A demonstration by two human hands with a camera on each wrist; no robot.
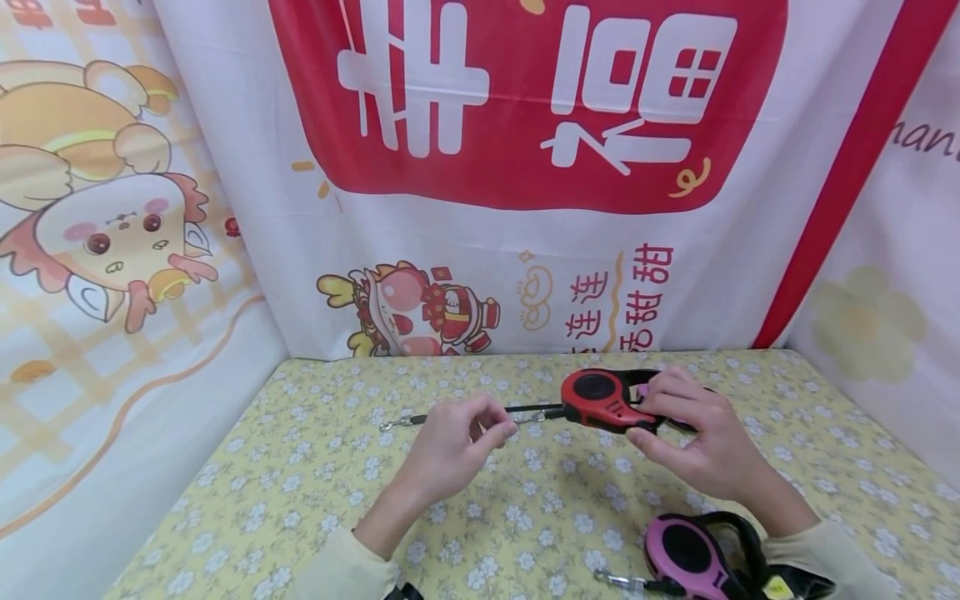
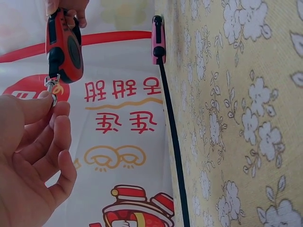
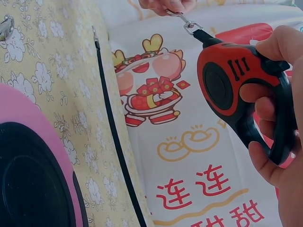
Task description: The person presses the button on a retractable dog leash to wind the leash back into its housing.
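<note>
My right hand (image 1: 701,437) grips the black handle of a red retractable dog leash (image 1: 611,408), held above the table. In the right wrist view its fingers pass through the handle loop and the thumb (image 3: 279,47) lies on top, near the button. My left hand (image 1: 453,442) pinches the leash's silver clip (image 2: 52,87) between thumb and fingertips. The clip is close to the casing, with only a short black end of cord showing. Behind the red leash lies a pink retractable leash (image 2: 157,42), mostly hidden in the head view. Its black strap (image 2: 174,137) runs out leftward along the table.
A second pink retractable leash (image 1: 686,546) lies at the front right, its metal clip (image 1: 618,579) pointing left. The far strap ends in a metal clip (image 1: 386,426) left of my left hand. Printed cloth (image 1: 525,225) hangs behind the flower-patterned table cover (image 1: 300,500).
</note>
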